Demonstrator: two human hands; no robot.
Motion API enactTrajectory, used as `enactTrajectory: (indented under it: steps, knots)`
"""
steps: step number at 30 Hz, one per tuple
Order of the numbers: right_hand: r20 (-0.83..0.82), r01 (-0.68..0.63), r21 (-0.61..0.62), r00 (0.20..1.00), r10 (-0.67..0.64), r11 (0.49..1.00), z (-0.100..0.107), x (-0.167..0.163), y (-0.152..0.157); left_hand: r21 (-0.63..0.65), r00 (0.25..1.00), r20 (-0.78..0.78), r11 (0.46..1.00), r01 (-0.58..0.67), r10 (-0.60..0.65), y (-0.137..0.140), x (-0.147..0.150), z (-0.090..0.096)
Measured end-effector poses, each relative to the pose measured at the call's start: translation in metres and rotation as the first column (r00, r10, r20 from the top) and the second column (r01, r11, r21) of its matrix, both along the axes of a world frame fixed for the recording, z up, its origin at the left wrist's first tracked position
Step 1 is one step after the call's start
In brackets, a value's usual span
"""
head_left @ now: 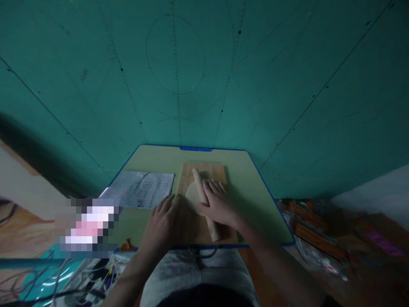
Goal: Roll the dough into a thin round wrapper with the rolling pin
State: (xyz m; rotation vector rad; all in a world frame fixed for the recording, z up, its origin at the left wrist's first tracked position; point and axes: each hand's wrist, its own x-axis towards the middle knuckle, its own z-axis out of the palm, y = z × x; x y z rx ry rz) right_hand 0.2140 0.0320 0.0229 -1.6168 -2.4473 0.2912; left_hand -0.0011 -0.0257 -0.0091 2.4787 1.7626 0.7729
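A pale wooden rolling pin (200,186) lies aslant across a round, flat piece of dough (191,197) on a wooden board (204,167). My right hand (220,202) rests flat over the right side of the dough, fingers stretched and spread. Its thumb lies across the rolling pin, and the hand hides part of the dough. At the board's left edge, my left hand (163,219) lies with its fingers extended and a little apart; nothing shows in it. Its fingertips are near the dough's left side, apart from the rolling pin.
The board lies on a pale table (255,204) with a blue rim, set against a green wall (204,85). Left of the board is a written paper sheet (150,189). A blurred-out bright screen (89,226) stands at the table's left edge. Cables (92,277) hang below.
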Motion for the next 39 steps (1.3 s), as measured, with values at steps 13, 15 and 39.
enactTrajectory:
  steps: [13, 15, 39]
  knots:
    - [-0.42, 0.078, 0.079, 0.907, -0.038, 0.994, -0.027, 0.028, -0.04, 0.008, 0.965, -0.23, 0.992, -0.123, 0.122, 0.019, 0.041, -0.007]
    - [-0.478, 0.086, 0.077, 0.877, -0.039, 0.993, -0.03, 0.031, -0.042, -0.016, 0.962, -0.241, 0.99, -0.139, 0.131, 0.02, 0.039, -0.008]
    - [-0.599, 0.065, 0.123, 0.801, 0.022, 0.99, -0.052, 0.037, -0.039, -0.057, 0.947, -0.294, 0.987, -0.149, 0.126, 0.009, 0.018, -0.001]
